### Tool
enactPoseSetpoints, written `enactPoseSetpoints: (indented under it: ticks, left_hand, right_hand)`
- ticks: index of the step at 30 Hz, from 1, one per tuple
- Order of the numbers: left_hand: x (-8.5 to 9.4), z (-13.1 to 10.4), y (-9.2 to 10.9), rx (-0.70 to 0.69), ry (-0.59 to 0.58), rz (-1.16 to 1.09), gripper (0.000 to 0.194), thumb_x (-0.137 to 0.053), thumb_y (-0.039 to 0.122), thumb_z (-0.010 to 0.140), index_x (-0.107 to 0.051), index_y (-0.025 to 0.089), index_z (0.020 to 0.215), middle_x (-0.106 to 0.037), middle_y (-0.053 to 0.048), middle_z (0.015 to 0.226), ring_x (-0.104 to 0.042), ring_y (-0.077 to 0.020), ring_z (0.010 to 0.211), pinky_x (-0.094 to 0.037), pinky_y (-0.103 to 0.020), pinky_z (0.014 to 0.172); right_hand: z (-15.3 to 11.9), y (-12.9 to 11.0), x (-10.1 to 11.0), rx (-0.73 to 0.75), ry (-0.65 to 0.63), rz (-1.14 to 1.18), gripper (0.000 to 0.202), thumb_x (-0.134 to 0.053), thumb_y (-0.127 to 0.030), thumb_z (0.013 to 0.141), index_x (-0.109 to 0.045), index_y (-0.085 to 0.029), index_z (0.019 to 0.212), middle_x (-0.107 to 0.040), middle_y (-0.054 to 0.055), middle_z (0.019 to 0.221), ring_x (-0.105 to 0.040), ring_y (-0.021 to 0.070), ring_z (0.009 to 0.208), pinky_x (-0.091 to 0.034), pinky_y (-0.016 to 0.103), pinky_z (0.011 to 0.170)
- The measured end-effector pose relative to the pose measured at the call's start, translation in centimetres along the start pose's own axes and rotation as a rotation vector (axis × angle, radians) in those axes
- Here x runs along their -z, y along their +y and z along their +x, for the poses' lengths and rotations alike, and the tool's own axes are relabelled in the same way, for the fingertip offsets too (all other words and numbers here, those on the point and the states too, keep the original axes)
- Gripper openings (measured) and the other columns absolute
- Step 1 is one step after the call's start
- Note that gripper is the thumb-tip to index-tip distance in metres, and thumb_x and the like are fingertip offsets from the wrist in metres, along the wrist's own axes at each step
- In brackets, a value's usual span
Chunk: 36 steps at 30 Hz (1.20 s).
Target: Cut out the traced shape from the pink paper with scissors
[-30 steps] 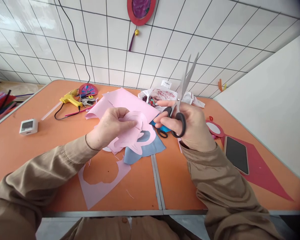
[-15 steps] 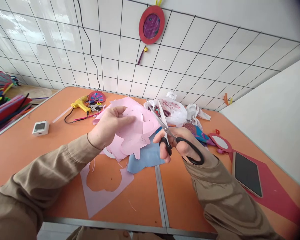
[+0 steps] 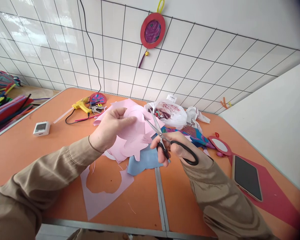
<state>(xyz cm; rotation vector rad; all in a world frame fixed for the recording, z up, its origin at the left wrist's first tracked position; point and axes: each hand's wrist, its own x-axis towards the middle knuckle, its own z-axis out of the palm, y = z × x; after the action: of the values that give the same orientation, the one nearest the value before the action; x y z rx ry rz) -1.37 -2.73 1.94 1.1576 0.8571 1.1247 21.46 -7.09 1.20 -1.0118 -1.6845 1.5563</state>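
Between its thumb and fingers, my left hand [image 3: 112,126] pinches a pink sheet [image 3: 135,125] with curved cut edges. My right hand [image 3: 176,146] has its fingers through the black handles of the scissors [image 3: 160,133]. The blades are spread and point up and left, at the right edge of the pink sheet. More pink pieces [image 3: 136,146] lie below the held sheet, over a light blue piece [image 3: 142,163]. A pink offcut [image 3: 100,203] with a large round hole lies nearer the front edge.
Behind my hands are a yellow glue gun [image 3: 82,105], keys and a white plastic bag [image 3: 176,115]. A small white device [image 3: 41,128] stands at left. On the right are a round mirror [image 3: 219,145] and a phone [image 3: 247,176] on red sheet.
My right hand and the scissors have moved left, bringing the blades to the edge of the pink sheet. My left hand keeps its hold. The view has tilted slightly.
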Motion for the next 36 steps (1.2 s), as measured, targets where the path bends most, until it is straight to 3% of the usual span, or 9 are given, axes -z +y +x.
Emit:
enactPoseSetpoints:
  ticks: [6, 12, 21, 29, 36]
  left_hand:
    - [-0.4, -0.5, -0.5, 0.061, -0.058, 0.035, 0.03, -0.08, 0.034, 0.072, -0.07, 0.012, 0.091, -0.071, -0.006, 0.079, -0.065, -0.018, 0.067, -0.049, -0.029, 0.058]
    - [-0.5, -0.7, -0.5, 0.099, -0.135, 0.111, 0.024, -0.078, 0.032, 0.071, -0.068, 0.012, 0.08, -0.068, -0.004, 0.07, -0.061, -0.0147, 0.058, -0.043, -0.025, 0.05]
    - [-0.5, -0.7, -0.3, 0.185, -0.201, 0.015, 0.019, -0.077, 0.027, 0.074, -0.066, 0.011, 0.074, -0.067, -0.004, 0.066, -0.06, -0.0133, 0.053, -0.043, -0.021, 0.045]
    - [-0.9, -1.1, -0.5, 0.228, -0.302, -0.047, 0.021, -0.071, 0.029, 0.081, -0.066, 0.009, 0.085, -0.072, -0.014, 0.08, -0.07, -0.0267, 0.065, -0.055, -0.036, 0.057]
    - [-0.8, -1.1, -0.5, 0.205, -0.265, -0.012, 0.021, -0.073, 0.031, 0.078, -0.066, 0.012, 0.084, -0.073, -0.012, 0.08, -0.071, -0.0262, 0.066, -0.059, -0.04, 0.063]
  right_hand:
    - [0.2, 0.1, 0.1, 0.03, -0.035, -0.041, 0.063, -0.067, -0.074, 0.076, -0.066, -0.013, 0.093, -0.07, 0.005, 0.065, -0.064, 0.0157, 0.05, -0.042, 0.025, 0.049]
    - [0.8, 1.1, 0.8, 0.067, -0.157, -0.051, 0.065, -0.063, -0.073, 0.081, -0.064, -0.011, 0.1, -0.07, 0.007, 0.068, -0.066, 0.0167, 0.051, -0.045, 0.025, 0.048]
    - [0.3, -0.1, 0.1, 0.008, -0.119, -0.038, 0.067, -0.064, -0.075, 0.079, -0.063, -0.011, 0.097, -0.068, 0.005, 0.07, -0.061, 0.0134, 0.052, -0.04, 0.027, 0.052]
    - [0.9, 1.0, 0.5, 0.096, -0.17, -0.039, 0.061, -0.062, -0.073, 0.082, -0.063, -0.013, 0.089, -0.067, 0.004, 0.067, -0.06, 0.0128, 0.047, -0.04, 0.025, 0.047]
    - [0.4, 0.0, 0.1, 0.043, -0.143, -0.033, 0.062, -0.062, -0.072, 0.083, -0.062, -0.012, 0.094, -0.067, 0.004, 0.069, -0.059, 0.0119, 0.049, -0.041, 0.026, 0.051]
